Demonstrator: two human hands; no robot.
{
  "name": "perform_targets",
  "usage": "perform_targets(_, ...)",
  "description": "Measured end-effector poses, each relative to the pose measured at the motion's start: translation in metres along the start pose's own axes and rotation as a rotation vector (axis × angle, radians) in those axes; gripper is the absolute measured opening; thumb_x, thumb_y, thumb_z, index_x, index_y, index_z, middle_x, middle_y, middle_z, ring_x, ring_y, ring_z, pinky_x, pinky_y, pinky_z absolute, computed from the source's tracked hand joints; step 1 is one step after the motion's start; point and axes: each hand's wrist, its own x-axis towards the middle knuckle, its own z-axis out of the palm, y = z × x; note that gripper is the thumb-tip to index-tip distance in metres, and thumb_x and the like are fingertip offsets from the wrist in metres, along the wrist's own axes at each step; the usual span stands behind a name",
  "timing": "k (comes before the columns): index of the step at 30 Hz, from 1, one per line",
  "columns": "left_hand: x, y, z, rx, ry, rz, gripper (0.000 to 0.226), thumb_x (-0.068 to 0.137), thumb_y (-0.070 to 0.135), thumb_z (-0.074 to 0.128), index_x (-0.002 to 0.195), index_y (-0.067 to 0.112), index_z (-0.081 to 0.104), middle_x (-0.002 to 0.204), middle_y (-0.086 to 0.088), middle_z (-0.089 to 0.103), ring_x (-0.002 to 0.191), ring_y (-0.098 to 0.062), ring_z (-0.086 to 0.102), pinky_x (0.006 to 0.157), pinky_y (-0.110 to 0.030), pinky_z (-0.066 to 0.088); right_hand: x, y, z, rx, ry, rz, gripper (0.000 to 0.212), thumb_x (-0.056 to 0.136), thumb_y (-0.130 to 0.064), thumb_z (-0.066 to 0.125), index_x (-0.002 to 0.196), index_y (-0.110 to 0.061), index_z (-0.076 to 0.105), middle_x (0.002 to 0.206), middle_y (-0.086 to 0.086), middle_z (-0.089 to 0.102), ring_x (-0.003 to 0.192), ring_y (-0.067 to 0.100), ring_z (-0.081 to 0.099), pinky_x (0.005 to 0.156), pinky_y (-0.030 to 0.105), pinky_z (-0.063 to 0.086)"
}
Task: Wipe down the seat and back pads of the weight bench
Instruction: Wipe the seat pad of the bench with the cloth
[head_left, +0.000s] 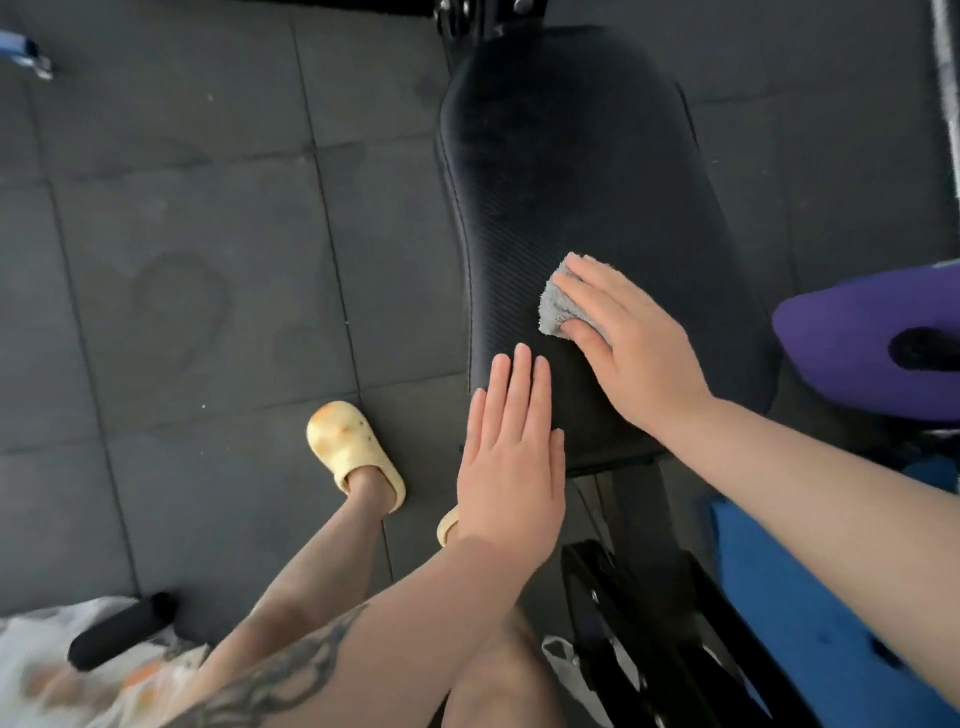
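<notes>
A black textured bench pad (561, 176) runs from the top centre down to the middle of the view. My right hand (628, 343) lies flat on a small grey cloth (553, 306) and presses it onto the pad's lower right part, thumb tucked at the cloth's edge. My left hand (511, 457) rests flat with straight fingers on the pad's near left corner, holding nothing. Most of the cloth is hidden under my right hand.
The bench's black metal frame (639, 613) slopes down below the pad. A purple object (852, 338) and a blue mat (800, 597) lie to the right. My foot in a yellow slipper (348, 447) stands on the grey tiled floor (182, 260). A black handle (119, 629) lies bottom left.
</notes>
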Motion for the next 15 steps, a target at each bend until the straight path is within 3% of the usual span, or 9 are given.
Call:
perform_targets(3, 0.001, -0.007, 0.000, 0.042, -0.014, 0.059, 0.055, 0.099, 0.029, 0.023, 0.151, 0.013, 0.015, 0.159, -0.004, 0.014, 0.147, -0.020, 0.004, 0.119, -0.038, 0.005, 0.023, 0.002, -0.016, -0.011, -0.123, -0.105, 0.042, 0.097, -0.023, 0.052, 0.139, -0.017, 0.049, 0.148, 0.000, 0.043, 0.138, 0.016, 0.038, 0.110, 0.033, 0.035)
perform_targets(6, 0.005, -0.017, 0.002, 0.051, -0.069, 0.176, 0.053, 0.100, 0.029, 0.024, 0.150, 0.013, 0.018, 0.159, -0.002, 0.016, 0.147, -0.018, 0.004, 0.120, -0.036, 0.001, 0.050, -0.005, -0.022, -0.010, -0.191, -0.154, 0.044, 0.098, -0.026, 0.049, 0.142, -0.021, 0.044, 0.151, -0.004, 0.039, 0.140, 0.012, 0.033, 0.113, 0.027, 0.028)
perform_targets(11, 0.014, -0.034, 0.003, 0.117, -0.066, 0.370, 0.050, 0.101, 0.032, 0.031, 0.148, 0.017, 0.028, 0.156, 0.002, 0.026, 0.146, -0.017, 0.013, 0.120, -0.035, 0.006, 0.095, -0.026, -0.008, -0.064, -0.281, -0.430, 0.041, 0.098, -0.026, 0.047, 0.138, -0.016, 0.050, 0.147, -0.002, 0.044, 0.139, 0.015, 0.034, 0.117, 0.030, 0.021)
perform_targets(13, 0.018, -0.041, 0.002, 0.118, -0.052, 0.433, 0.049, 0.101, 0.032, 0.030, 0.147, 0.018, 0.031, 0.155, 0.003, 0.029, 0.145, -0.016, 0.016, 0.120, -0.034, 0.005, 0.107, -0.032, 0.004, -0.105, -0.326, -0.487, 0.038, 0.096, -0.028, 0.047, 0.130, -0.013, 0.057, 0.138, 0.002, 0.053, 0.133, 0.020, 0.043, 0.115, 0.031, 0.020)
perform_targets(15, 0.018, -0.044, -0.002, 0.103, -0.061, 0.453, 0.049, 0.101, 0.033, 0.029, 0.147, 0.018, 0.031, 0.155, 0.003, 0.030, 0.145, -0.015, 0.018, 0.120, -0.033, 0.005, 0.109, -0.039, 0.016, -0.225, -0.372, -0.577, 0.037, 0.096, -0.035, 0.040, 0.110, -0.013, 0.066, 0.117, 0.001, 0.065, 0.112, 0.024, 0.055, 0.110, 0.032, 0.026)
